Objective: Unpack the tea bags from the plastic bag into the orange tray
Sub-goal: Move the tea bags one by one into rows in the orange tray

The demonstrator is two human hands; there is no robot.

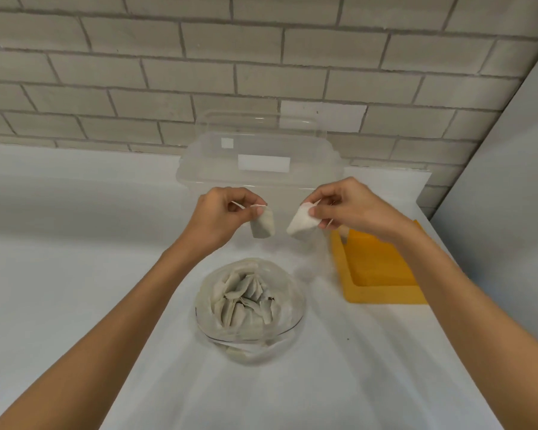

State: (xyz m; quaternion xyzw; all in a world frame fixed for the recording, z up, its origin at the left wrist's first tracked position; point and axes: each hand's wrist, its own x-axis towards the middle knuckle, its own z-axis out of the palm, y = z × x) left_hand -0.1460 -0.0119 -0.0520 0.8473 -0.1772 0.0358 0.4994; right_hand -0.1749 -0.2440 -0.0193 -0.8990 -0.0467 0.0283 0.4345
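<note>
Head | left grip (221,212) pinches tea bag (262,226) | right grip (351,206) pinches second tea bag (302,224) | step: transfer | next: both into orange tray (382,294)

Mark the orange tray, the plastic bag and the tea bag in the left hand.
orange tray (385,294): head view, near rim.
plastic bag (294,302): head view, clear right side.
tea bag (262,226): head view, pouch middle.

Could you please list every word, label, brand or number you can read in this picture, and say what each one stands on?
There is no readable text anywhere.
white rectangular label on the clear container: looks blank.
small white sticker above it: looks blank.
tea bags, plastic bag and orange tray: no print visible.
</note>
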